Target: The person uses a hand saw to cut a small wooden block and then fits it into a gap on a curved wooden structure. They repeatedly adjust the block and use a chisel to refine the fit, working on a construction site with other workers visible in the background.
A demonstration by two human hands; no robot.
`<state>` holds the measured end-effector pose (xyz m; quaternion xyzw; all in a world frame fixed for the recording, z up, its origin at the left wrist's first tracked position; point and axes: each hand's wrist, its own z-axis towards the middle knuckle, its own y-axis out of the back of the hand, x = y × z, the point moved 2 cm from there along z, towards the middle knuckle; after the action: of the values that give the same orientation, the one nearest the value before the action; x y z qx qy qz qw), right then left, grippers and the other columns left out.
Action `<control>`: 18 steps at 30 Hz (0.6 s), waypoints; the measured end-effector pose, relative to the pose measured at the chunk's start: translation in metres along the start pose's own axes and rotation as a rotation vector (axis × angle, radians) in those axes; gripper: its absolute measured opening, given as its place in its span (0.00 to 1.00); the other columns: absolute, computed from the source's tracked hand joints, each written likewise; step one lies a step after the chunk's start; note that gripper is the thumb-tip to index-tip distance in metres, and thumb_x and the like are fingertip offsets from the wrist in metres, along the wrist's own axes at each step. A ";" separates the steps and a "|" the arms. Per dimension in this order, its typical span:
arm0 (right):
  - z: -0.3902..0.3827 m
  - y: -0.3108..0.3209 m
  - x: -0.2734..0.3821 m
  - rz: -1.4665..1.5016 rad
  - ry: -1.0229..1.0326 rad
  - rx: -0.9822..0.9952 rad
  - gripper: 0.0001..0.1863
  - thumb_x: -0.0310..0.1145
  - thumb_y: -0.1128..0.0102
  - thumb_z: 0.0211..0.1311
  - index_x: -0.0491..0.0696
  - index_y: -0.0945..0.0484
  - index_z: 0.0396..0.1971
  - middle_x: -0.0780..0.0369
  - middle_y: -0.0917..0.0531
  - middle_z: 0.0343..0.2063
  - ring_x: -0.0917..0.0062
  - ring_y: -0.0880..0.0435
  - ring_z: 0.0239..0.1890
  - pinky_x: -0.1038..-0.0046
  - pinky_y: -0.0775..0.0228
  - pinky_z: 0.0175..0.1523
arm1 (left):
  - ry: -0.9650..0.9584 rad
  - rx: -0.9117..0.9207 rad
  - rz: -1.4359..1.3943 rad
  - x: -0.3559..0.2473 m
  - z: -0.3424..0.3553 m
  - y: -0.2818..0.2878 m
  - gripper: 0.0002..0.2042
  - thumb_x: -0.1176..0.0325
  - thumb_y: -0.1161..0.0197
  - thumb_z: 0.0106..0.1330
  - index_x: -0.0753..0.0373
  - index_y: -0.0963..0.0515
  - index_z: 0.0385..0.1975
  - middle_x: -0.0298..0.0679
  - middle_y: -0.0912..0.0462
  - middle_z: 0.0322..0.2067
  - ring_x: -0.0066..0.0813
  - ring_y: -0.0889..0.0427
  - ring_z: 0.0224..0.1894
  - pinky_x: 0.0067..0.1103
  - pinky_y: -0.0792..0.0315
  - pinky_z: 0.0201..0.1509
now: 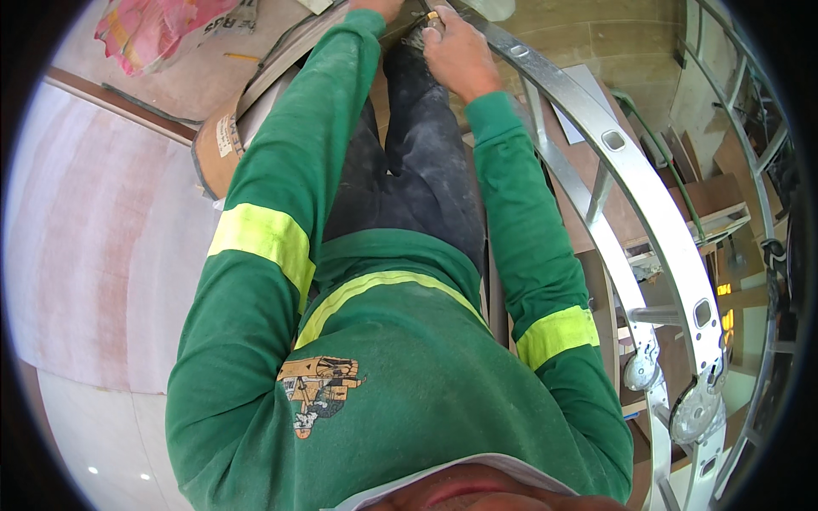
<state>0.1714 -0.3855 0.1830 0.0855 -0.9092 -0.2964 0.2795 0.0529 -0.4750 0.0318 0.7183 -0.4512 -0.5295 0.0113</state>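
Note:
Near the top edge, my right hand (463, 53) is closed, with its thumb and fingers bent round a small thing with a yellowish part (434, 17). Too little of that thing shows to name it. My left hand (377, 8) is at the top edge, mostly cut off by the picture, so its fingers are hidden. Both arms reach forward in green sleeves with yellow bands. Close to the right of my right hand runs a silver metal ladder (613, 140), its rail passing by my wrist.
Round hinges (697, 410) join the ladder's sections at lower right. To the left stands a brown curved roll or drum (219, 153) with a pale label. A pink and white bag (158, 30) lies at upper left, near a pencil-like orange stick (241, 57). Wooden boards (714, 200) sit beyond the ladder.

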 end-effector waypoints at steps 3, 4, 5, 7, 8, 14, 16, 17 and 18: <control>-0.008 0.007 0.007 -0.010 -0.045 -0.027 0.28 0.41 0.47 0.69 0.42 0.27 0.65 0.42 0.19 0.56 0.48 0.22 0.61 0.54 0.33 0.67 | 0.037 0.048 0.023 -0.003 0.002 0.005 0.13 0.59 0.32 0.66 0.61 0.22 0.36 0.53 0.15 0.34 0.57 0.17 0.40 0.43 0.24 0.47; -0.009 0.009 0.009 -0.013 -0.066 -0.030 0.30 0.43 0.47 0.69 0.42 0.28 0.66 0.42 0.20 0.58 0.48 0.23 0.63 0.55 0.35 0.69 | 0.051 0.059 0.034 -0.004 0.004 0.007 0.13 0.58 0.32 0.65 0.62 0.23 0.36 0.53 0.15 0.33 0.58 0.17 0.40 0.44 0.24 0.47; -0.006 0.009 0.008 -0.020 -0.055 -0.020 0.30 0.42 0.47 0.69 0.41 0.28 0.66 0.42 0.20 0.58 0.48 0.24 0.63 0.55 0.35 0.70 | 0.009 0.005 0.082 -0.001 0.005 0.006 0.13 0.58 0.32 0.65 0.62 0.23 0.36 0.53 0.15 0.33 0.58 0.17 0.40 0.44 0.24 0.47; -0.005 0.007 0.004 -0.031 -0.054 -0.009 0.29 0.41 0.48 0.70 0.40 0.28 0.66 0.42 0.20 0.58 0.48 0.24 0.64 0.55 0.36 0.70 | -0.082 -0.082 0.176 0.001 0.000 0.001 0.14 0.58 0.32 0.66 0.62 0.23 0.36 0.53 0.15 0.33 0.58 0.17 0.40 0.44 0.24 0.46; -0.005 0.007 0.003 -0.030 -0.051 0.000 0.29 0.41 0.48 0.70 0.40 0.28 0.66 0.42 0.20 0.58 0.48 0.24 0.64 0.55 0.36 0.70 | -0.097 -0.051 0.119 0.005 0.000 -0.001 0.13 0.58 0.32 0.66 0.63 0.22 0.36 0.53 0.15 0.33 0.58 0.17 0.40 0.44 0.24 0.46; -0.001 0.003 0.003 -0.041 -0.022 0.008 0.29 0.41 0.47 0.69 0.40 0.28 0.66 0.42 0.20 0.58 0.47 0.24 0.63 0.55 0.36 0.71 | -0.125 0.049 0.003 -0.010 -0.005 0.015 0.12 0.59 0.33 0.67 0.63 0.21 0.36 0.53 0.15 0.34 0.57 0.17 0.40 0.42 0.24 0.46; 0.002 0.003 0.006 -0.041 -0.038 0.029 0.29 0.41 0.47 0.69 0.40 0.28 0.66 0.42 0.20 0.58 0.47 0.24 0.63 0.54 0.36 0.71 | -0.108 0.039 -0.020 -0.012 -0.002 0.018 0.12 0.59 0.33 0.68 0.62 0.20 0.36 0.52 0.15 0.34 0.57 0.16 0.40 0.42 0.24 0.46; 0.003 0.003 0.008 -0.047 -0.027 0.029 0.29 0.41 0.47 0.70 0.40 0.28 0.66 0.42 0.19 0.57 0.47 0.24 0.63 0.54 0.36 0.70 | -0.119 0.023 -0.012 -0.011 -0.001 0.018 0.12 0.59 0.33 0.68 0.62 0.20 0.36 0.52 0.15 0.34 0.57 0.17 0.40 0.43 0.24 0.46; 0.002 0.004 0.008 -0.055 -0.023 0.027 0.29 0.41 0.47 0.70 0.40 0.28 0.66 0.42 0.19 0.57 0.47 0.23 0.62 0.54 0.35 0.70 | -0.129 0.015 -0.006 -0.011 -0.003 0.015 0.12 0.58 0.33 0.68 0.62 0.20 0.36 0.52 0.15 0.34 0.57 0.17 0.40 0.43 0.24 0.46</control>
<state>0.1635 -0.3840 0.1873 0.1109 -0.9136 -0.2927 0.2595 0.0449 -0.4779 0.0489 0.6842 -0.4527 -0.5712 -0.0249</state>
